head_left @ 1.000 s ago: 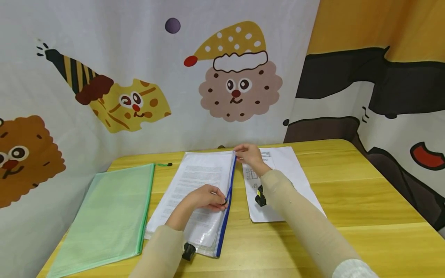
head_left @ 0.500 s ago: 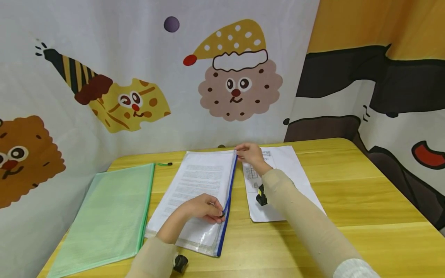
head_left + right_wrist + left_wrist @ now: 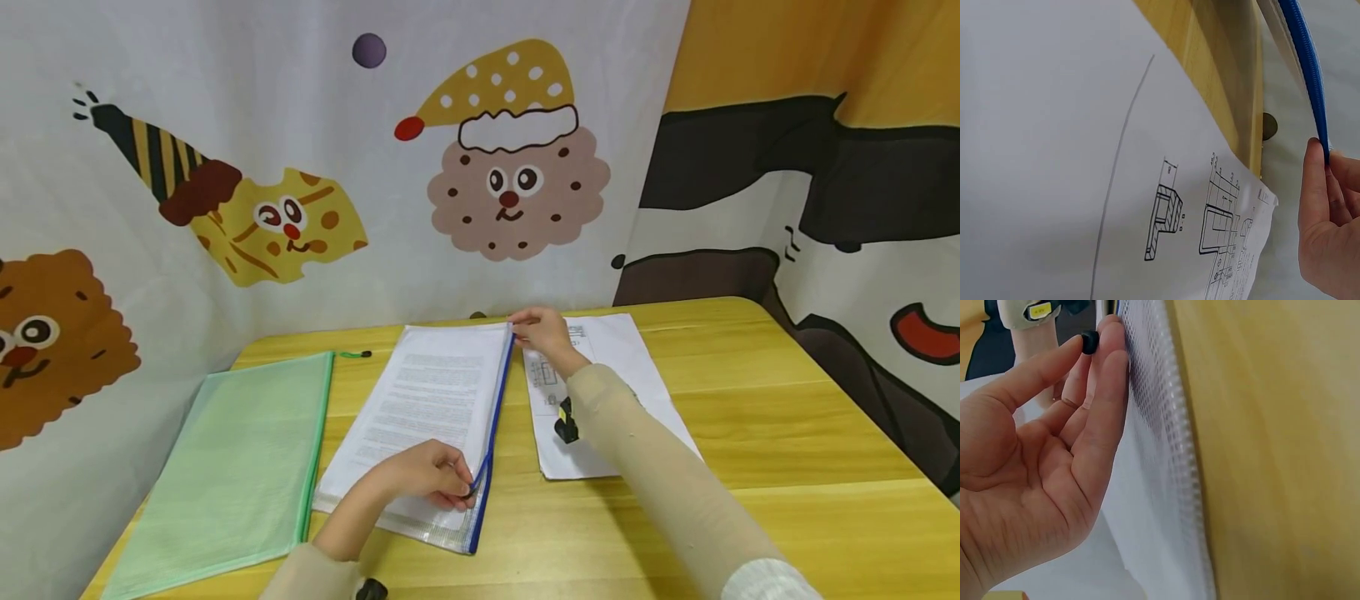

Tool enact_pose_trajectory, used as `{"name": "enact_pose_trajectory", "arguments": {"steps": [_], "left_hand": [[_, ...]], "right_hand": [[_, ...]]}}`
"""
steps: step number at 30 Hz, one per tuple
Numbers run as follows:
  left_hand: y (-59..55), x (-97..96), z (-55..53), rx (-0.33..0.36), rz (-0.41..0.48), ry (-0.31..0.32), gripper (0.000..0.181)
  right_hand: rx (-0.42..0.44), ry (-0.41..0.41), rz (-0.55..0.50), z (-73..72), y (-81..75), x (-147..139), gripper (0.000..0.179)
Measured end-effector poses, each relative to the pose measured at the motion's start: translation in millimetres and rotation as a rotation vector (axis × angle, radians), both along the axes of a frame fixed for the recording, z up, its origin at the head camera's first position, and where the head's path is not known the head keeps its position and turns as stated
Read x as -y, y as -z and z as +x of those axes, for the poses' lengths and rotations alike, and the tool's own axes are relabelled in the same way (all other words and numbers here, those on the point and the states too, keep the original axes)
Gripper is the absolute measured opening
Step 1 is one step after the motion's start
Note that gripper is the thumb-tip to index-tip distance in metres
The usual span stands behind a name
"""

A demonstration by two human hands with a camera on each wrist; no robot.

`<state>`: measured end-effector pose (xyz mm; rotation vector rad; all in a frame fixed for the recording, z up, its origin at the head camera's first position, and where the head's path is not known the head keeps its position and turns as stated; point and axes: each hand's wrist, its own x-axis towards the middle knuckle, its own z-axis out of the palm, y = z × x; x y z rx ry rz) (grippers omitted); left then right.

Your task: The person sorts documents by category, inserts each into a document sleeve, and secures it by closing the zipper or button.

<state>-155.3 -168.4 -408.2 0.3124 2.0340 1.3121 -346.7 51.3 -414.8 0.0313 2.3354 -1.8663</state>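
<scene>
A clear mesh zipper folder [image 3: 397, 523] with a blue zipper [image 3: 498, 400] along its right side lies mid-table, printed sheets [image 3: 435, 383] inside. Near the lower part of that zipper, my left hand [image 3: 431, 475] pinches its black zipper pull [image 3: 1090, 342] between thumb and fingers. The zipper tape parts just below the pull. At the far right corner of the folder, my right hand [image 3: 542, 333] pinches the end of the blue zipper edge [image 3: 1310, 69], which is raised a little in the right wrist view.
A green zipper folder [image 3: 232, 467] lies at the left, its green cord pull [image 3: 352, 356] beyond its far corner. Under my right forearm lie white sheets with technical drawings [image 3: 652, 392]. A cartoon-printed curtain [image 3: 300, 83] hangs right behind the wooden table [image 3: 787, 417].
My left hand has slid towards me along the blue zipper, taking the zipper pull with it. My right hand keeps its grip on the far corner.
</scene>
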Motion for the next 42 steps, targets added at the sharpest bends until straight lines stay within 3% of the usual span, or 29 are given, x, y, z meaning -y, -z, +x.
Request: {"name": "enact_pose_trajectory", "arguments": {"steps": [9, 16, 23, 28, 34, 37, 42], "left_hand": [[-6.8, 9.9, 23.2, -0.031, -0.011, 0.058, 0.006], [-14.4, 21.2, 43.9, 0.008, -0.019, 0.129, 0.004], [-14.1, 36.7, 62.2, 0.033, 0.017, 0.205, 0.004], [-15.2, 40.2, 68.8, -0.047, -0.055, 0.237, 0.008], [-18.7, 40.3, 74.3, -0.109, -0.145, 0.211, 0.014], [-19.8, 41.4, 71.4, -0.169, -0.149, 0.211, 0.012], [-20.4, 41.0, 61.1, -0.315, -0.209, 0.135, 0.009]], "right_hand": [[0.006, 0.015, -0.003, -1.0, -0.5, -3.2, 0.019], [-0.005, 0.034, -0.002, -2.7, -0.4, -7.0, 0.021], [0.014, 0.039, -0.039, -4.4, -0.4, -11.4, 0.024], [0.016, 0.044, -0.028, -5.0, 1.7, -12.3, 0.022], [0.012, 0.032, -0.039, -1.9, -0.9, -11.9, 0.019], [0.022, 0.037, -0.031, -1.4, -1.8, -11.2, 0.022], [0.054, -0.003, -0.007, -3.7, -0.7, -12.6, 0.029]]}}
